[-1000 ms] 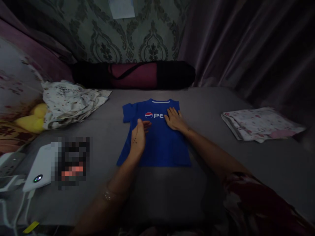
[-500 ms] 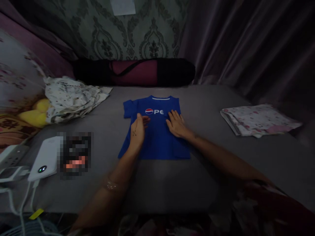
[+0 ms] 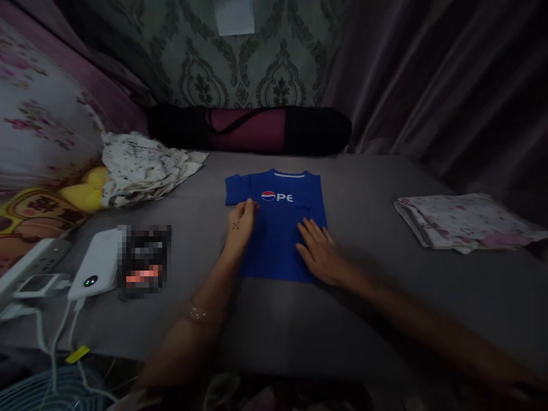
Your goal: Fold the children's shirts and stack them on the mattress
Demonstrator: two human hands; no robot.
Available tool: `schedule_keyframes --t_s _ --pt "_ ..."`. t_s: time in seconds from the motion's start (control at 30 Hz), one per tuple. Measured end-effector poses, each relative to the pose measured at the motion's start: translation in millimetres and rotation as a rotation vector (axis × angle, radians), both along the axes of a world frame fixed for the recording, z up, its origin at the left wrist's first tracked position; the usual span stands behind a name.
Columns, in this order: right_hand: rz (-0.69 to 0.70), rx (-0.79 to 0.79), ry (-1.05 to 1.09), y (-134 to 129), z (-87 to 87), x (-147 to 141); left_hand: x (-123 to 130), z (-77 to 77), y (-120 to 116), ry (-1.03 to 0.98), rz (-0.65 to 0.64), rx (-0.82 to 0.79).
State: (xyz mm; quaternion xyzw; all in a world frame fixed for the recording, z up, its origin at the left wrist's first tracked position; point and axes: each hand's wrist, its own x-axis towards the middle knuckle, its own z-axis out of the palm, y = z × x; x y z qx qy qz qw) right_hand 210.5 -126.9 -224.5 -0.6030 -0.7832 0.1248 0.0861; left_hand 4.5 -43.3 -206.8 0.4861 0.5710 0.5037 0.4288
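A blue T-shirt [image 3: 278,240] lies front up on the grey bed surface, with a round red, white and blue logo and the letters "PE" on its chest. Its left sleeve sticks out, while the right side is folded inward and cuts off the lettering. My left hand [image 3: 240,224] is at the shirt's left side below the sleeve, thumb and fingers closed on the fabric; the fingertips are partly hidden. Flat on the lower right part of the shirt rests my right hand [image 3: 319,251], fingers stretched out.
Crumpled patterned cloth [image 3: 145,168] and a yellow plush [image 3: 88,191] lie at left. Nearer are a white power bank [image 3: 96,262] with cables, a power strip [image 3: 36,265] and a pixelated item [image 3: 144,261]. Folded floral cloth [image 3: 466,220] lies right; a long black-and-maroon bag [image 3: 248,130] lies behind.
My right hand has slid down the shirt toward the hem. The left hand's fingers have closed, and the shirt's lower left corner no longer spreads out past my forearm. The view has shifted slightly.
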Motion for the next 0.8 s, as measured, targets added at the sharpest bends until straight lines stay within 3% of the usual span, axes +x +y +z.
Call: schedule_keyframes --t_s 0.07,0.17,0.27,0.33,0.47,0.6,0.7,0.8 --pt "0.037 -0.021 -0.019 -13 -1.4 -1 -12 1.0 5 0.135 0.021 0.008" --pt "0.036 -0.025 -0.056 -21 -3.3 -3 -37 4.7 6 0.506 -0.007 -0.015" --pt "0.064 -0.023 -0.078 -15 2.0 -2 -59 12.3 -1 0.911 -0.052 -0.129" --pt "0.054 -0.019 -0.089 -1 9.5 -2 -68 18.0 -5 1.070 -0.074 -0.217" --pt "-0.068 0.075 -0.107 50 18.8 -3 -72 26.7 -8 1.140 -0.187 -0.337" --pt "-0.176 0.118 -0.148 107 7.8 -3 -68 31.1 -7 1.072 -0.276 -0.387" --pt "-0.195 0.021 -0.184 131 -0.5 -4 -69 31.8 -8 1.054 -0.316 -0.383" --pt "-0.210 -0.046 -0.237 142 6.3 -10 -71 31.0 -9 1.048 -0.340 -0.379"
